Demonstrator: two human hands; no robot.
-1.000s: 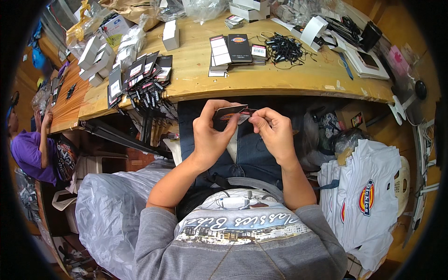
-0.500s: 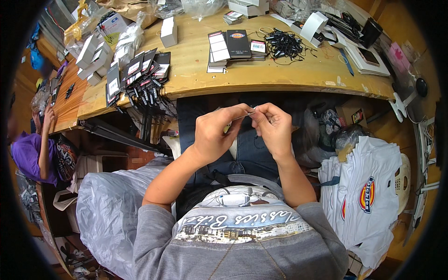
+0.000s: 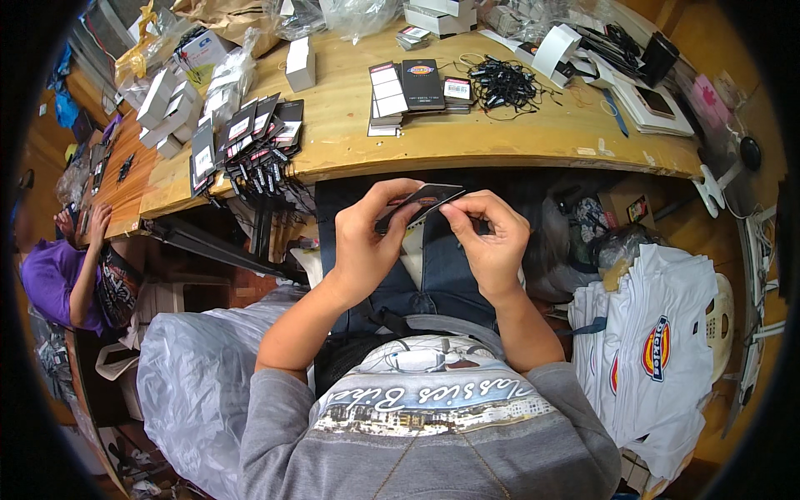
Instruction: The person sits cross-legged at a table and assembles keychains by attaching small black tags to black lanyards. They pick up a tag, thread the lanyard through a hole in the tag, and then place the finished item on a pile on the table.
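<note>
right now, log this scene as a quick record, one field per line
left hand: holds a black card tag
right hand: at the tag's right end
table, left part: fanned black tags with cords
table, middle: tag stacks, tangled black cords right of them
lower left: grey plastic bag
lower right: white shirts
far left: co-worker in purple

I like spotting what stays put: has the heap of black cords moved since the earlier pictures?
No: judged against the table, the heap of black cords lies in the same place.
</note>
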